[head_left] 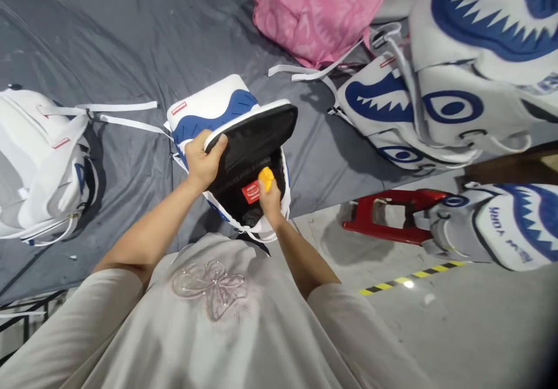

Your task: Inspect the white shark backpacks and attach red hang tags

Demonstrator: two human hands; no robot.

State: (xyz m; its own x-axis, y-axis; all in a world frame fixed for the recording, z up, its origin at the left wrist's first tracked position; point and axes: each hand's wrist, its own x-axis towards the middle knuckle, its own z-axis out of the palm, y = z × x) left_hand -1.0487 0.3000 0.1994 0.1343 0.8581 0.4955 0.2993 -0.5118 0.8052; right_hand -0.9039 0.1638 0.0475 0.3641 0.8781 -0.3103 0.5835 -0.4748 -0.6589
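Right in front of me a white and blue backpack (pixel 218 110) lies on the grey cloth, its black-lined flap (pixel 257 127) raised. My left hand (pixel 204 159) is closed round the flap's near left edge and holds it up. Inside the opening, my right hand (pixel 271 200) grips a small yellow object (pixel 265 178) whose kind I cannot make out; part of it is hidden by the fingers. Just left of that hand, a red label (pixel 251 192) shows against the black lining.
Another white backpack (pixel 39 162) lies at the left with loose straps. A pink backpack (pixel 314 14) and several white and blue shark-pattern backpacks (pixel 453 107) are piled at the upper right. Beyond the table edge, a red frame (pixel 383 217) stands on the floor beside another backpack (pixel 518 226).
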